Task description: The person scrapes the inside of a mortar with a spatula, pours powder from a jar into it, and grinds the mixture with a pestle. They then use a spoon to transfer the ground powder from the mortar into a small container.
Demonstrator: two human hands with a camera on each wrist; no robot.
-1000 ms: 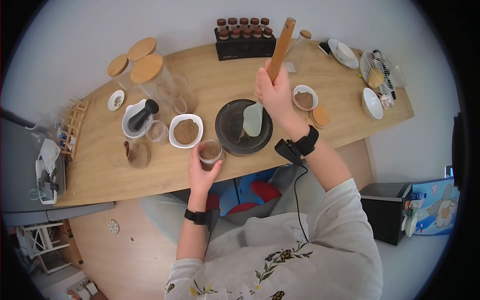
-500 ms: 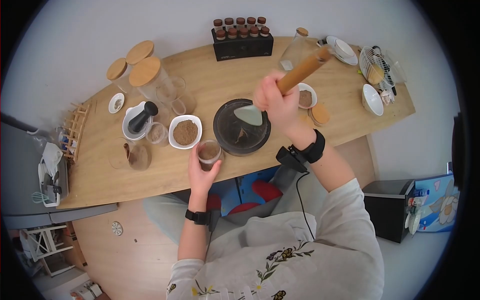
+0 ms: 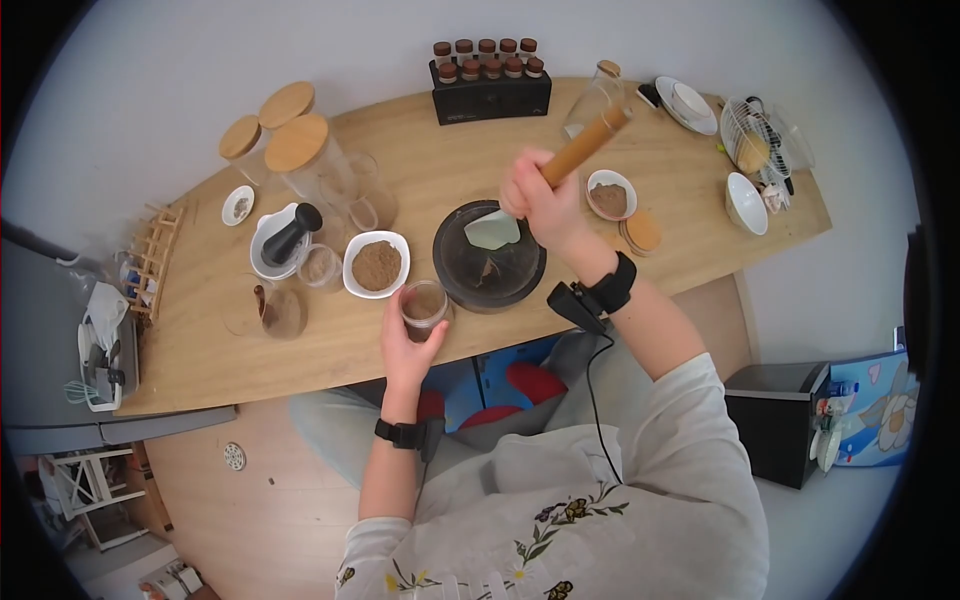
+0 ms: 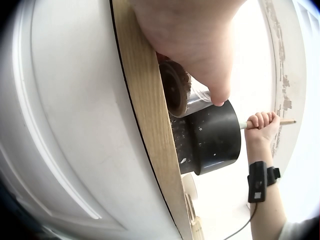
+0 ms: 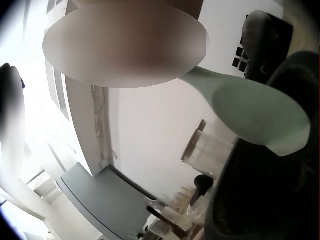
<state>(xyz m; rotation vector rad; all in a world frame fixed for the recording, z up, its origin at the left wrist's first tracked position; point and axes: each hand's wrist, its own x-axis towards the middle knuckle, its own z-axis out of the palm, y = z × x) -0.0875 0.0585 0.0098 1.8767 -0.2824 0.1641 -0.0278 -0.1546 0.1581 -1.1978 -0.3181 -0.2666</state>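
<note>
My right hand [image 3: 548,208] grips the wooden handle of a spatula [image 3: 585,148], which leans up and to the right. Its pale green blade [image 5: 260,112] is over the mouth of a black mortar [image 3: 538,268]. A little brown residue shows on the mortar's inner floor. Just left of the mortar, my left hand [image 3: 408,355] holds a clear jar [image 4: 197,102] of brown powder, fingers and thumb around its side. The jar stands by the table's front edge, close against the mortar in the left wrist view.
A white bowl of brown powder [image 3: 378,268] is beside the jar. Further left, a white bowl holds a black pestle [image 3: 292,235]. Lidded canisters [image 3: 298,145] and a spice rack [image 3: 490,95] line the back. Another powder bowl [image 3: 610,197] and wooden lids [image 3: 641,230] lie right.
The spatula's handle has tipped from nearly upright over to the right. Its blade has shifted from the mortar's right side toward the far middle. The left hand and jar stay in place.
</note>
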